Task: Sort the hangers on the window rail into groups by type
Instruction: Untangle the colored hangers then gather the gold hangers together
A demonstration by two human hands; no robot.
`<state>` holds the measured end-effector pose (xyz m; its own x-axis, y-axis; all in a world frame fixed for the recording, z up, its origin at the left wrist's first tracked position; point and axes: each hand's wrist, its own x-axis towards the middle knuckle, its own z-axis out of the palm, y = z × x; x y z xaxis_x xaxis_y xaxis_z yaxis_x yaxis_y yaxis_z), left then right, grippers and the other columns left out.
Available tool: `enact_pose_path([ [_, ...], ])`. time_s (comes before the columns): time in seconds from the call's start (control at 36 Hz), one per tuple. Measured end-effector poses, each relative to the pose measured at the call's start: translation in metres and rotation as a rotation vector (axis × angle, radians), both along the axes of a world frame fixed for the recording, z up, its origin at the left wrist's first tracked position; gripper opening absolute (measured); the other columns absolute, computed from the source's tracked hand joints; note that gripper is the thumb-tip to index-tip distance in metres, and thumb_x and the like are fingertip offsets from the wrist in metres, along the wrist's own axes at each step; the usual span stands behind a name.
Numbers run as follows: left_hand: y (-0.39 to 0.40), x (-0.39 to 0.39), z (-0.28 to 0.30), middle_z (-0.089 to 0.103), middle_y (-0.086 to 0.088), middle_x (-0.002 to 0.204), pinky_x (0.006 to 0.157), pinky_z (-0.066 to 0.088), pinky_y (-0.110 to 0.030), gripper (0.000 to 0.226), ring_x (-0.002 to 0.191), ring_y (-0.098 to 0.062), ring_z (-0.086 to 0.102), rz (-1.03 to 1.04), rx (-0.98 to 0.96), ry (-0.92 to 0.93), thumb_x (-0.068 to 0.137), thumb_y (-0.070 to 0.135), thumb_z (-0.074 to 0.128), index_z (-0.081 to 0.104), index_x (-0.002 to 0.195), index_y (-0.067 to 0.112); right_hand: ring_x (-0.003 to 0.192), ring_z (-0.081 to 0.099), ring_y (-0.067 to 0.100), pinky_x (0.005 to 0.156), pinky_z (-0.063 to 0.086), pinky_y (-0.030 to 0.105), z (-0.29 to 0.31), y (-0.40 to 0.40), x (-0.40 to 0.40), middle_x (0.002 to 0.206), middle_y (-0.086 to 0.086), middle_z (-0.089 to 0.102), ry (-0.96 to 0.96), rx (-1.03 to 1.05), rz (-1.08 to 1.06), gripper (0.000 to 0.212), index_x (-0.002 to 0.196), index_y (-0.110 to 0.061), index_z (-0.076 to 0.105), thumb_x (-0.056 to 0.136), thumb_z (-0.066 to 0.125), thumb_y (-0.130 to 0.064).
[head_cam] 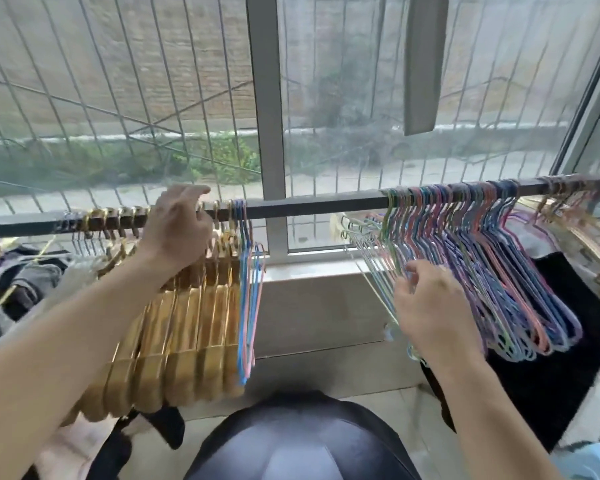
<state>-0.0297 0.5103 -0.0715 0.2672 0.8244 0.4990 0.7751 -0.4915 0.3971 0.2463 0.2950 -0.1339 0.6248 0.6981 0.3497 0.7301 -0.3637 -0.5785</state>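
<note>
A dark window rail [319, 206] runs across the view. On its left hangs a packed row of gold hangers [187, 327], with a few thin blue and pink wire hangers [250, 299] at the row's right end. My left hand [179, 230] reaches over the rail among the gold hooks, fingers curled at one hook. On the right hangs a dense bunch of coloured wire hangers [482, 278] in pink, blue, purple and green. My right hand [430, 306] pinches the pale wire hangers at that bunch's left side. More gold hangers [575, 216] sit at the rail's far right.
A white window post [271, 133] stands behind the bare middle stretch of rail. A black garment [551, 375] hangs under the right bunch, grey clothes [21, 282] at far left. A dark rounded seat [291, 441] sits below, close to me.
</note>
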Motion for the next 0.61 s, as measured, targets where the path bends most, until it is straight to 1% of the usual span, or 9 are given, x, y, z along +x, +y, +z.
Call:
enact_pose_path([
  [0.08,0.021,-0.024,0.004,0.040,-0.011,0.160,0.123,0.030,-0.052,0.060,0.148,-0.030,0.035,0.019,-0.014,0.157,0.100,0.027,0.055,0.036,0.156,0.019,0.094,0.061,0.019,0.080,0.044,0.031,0.009,0.028,-0.024,0.105,-0.001,0.070,0.088,-0.001,0.161,0.027,0.124,-0.017,0.066,0.101,0.053,-0.026],
  [0.14,0.034,-0.038,0.004,0.031,-0.007,0.165,0.124,0.025,-0.054,0.067,0.153,-0.029,0.029,0.047,-0.038,0.295,0.101,0.044,0.053,0.027,0.161,0.028,0.085,0.062,0.014,0.077,0.047,0.029,0.014,0.052,-0.045,0.094,-0.008,0.068,0.178,-0.049,0.272,0.026,0.122,-0.019,0.068,0.100,0.056,-0.028],
  [0.19,0.044,-0.045,-0.001,0.024,-0.005,0.169,0.126,0.019,-0.056,0.070,0.155,-0.028,0.023,0.064,-0.078,0.419,0.101,0.060,0.042,0.016,0.162,0.038,0.082,0.063,0.012,0.077,0.053,0.031,0.015,0.075,-0.065,0.093,-0.009,0.068,0.247,-0.081,0.381,0.026,0.120,-0.019,0.069,0.100,0.057,-0.029],
  [0.31,0.053,-0.046,-0.008,0.018,-0.010,0.169,0.127,0.009,-0.056,0.075,0.155,-0.037,0.017,0.074,-0.127,0.546,0.098,0.075,0.026,0.003,0.161,0.043,0.089,0.063,0.018,0.075,0.051,0.031,0.014,0.113,-0.106,0.098,-0.004,0.064,0.324,-0.123,0.503,0.018,0.112,-0.023,0.063,0.101,0.052,-0.032],
  [0.33,0.055,-0.046,-0.007,0.015,-0.011,0.169,0.127,0.007,-0.056,0.075,0.155,-0.039,0.015,0.082,-0.131,0.550,0.097,0.077,0.024,0.002,0.161,0.044,0.089,0.063,0.021,0.075,0.053,0.034,0.012,0.123,-0.116,0.095,-0.003,0.063,0.354,-0.124,0.513,0.015,0.106,-0.023,0.060,0.101,0.052,-0.034],
  [0.39,0.055,-0.044,-0.006,0.011,-0.011,0.170,0.127,0.003,-0.057,0.074,0.156,-0.040,0.012,0.089,-0.142,0.549,0.097,0.077,0.023,0.001,0.160,0.044,0.092,0.066,0.023,0.082,0.057,0.042,0.003,0.135,-0.129,0.098,0.000,0.067,0.433,-0.144,0.520,0.017,0.102,-0.022,0.058,0.099,0.054,-0.038],
  [0.44,0.053,-0.041,-0.005,0.010,-0.011,0.170,0.127,0.002,-0.057,0.073,0.156,-0.039,0.011,0.086,-0.147,0.548,0.098,0.075,0.023,0.002,0.160,0.043,0.091,0.068,0.020,0.086,0.059,0.041,-0.008,0.138,-0.138,0.105,0.003,0.072,0.493,-0.177,0.519,0.023,0.105,-0.019,0.062,0.099,0.056,-0.041],
  [0.56,0.056,-0.042,-0.001,0.009,-0.010,0.170,0.127,0.001,-0.057,0.073,0.156,-0.038,0.011,0.069,-0.139,0.549,0.099,0.074,0.022,0.001,0.161,0.042,0.090,0.070,0.016,0.086,0.060,0.038,-0.023,0.139,-0.147,0.103,0.000,0.072,0.564,-0.135,0.528,0.011,0.104,-0.022,0.066,0.100,0.061,-0.031],
  [0.61,0.057,-0.043,0.001,0.008,-0.010,0.170,0.127,-0.001,-0.056,0.073,0.157,-0.038,0.009,0.071,-0.144,0.555,0.100,0.073,0.022,-0.001,0.161,0.041,0.091,0.069,0.014,0.085,0.059,0.035,-0.026,0.139,-0.148,0.103,-0.003,0.072,0.569,-0.098,0.494,0.014,0.109,-0.020,0.070,0.100,0.061,-0.027],
])
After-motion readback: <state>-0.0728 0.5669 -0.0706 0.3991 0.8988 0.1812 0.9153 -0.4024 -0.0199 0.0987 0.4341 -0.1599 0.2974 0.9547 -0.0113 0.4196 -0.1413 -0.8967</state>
